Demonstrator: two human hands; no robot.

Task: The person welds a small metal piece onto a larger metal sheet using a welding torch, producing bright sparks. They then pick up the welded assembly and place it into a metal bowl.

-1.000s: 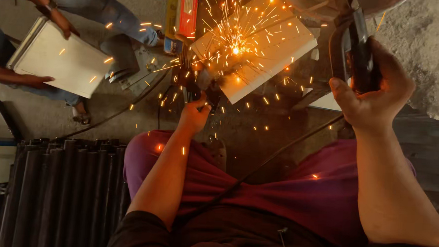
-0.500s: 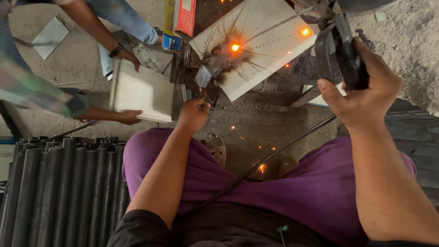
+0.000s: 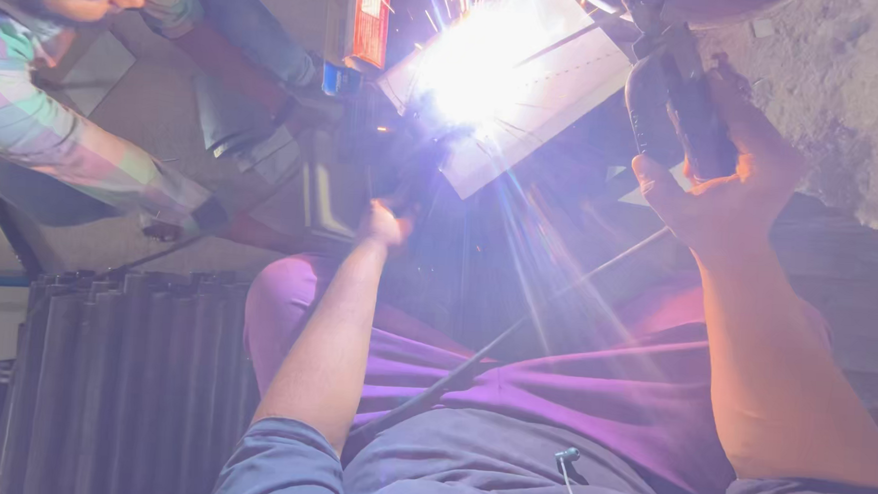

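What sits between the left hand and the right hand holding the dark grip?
In the head view, between the left hand and the right hand lies the pale metal sheet's lower edge, washed by white welding glare; below it, a thin cable crosses the purple trousers.

The weld point on the pale sheet [image 3: 527,91] is washed out by white glare. The tool in the left hand [image 3: 385,224] is lost in shadow. The dark handle in the right hand [image 3: 722,192] is cut off by the top edge.
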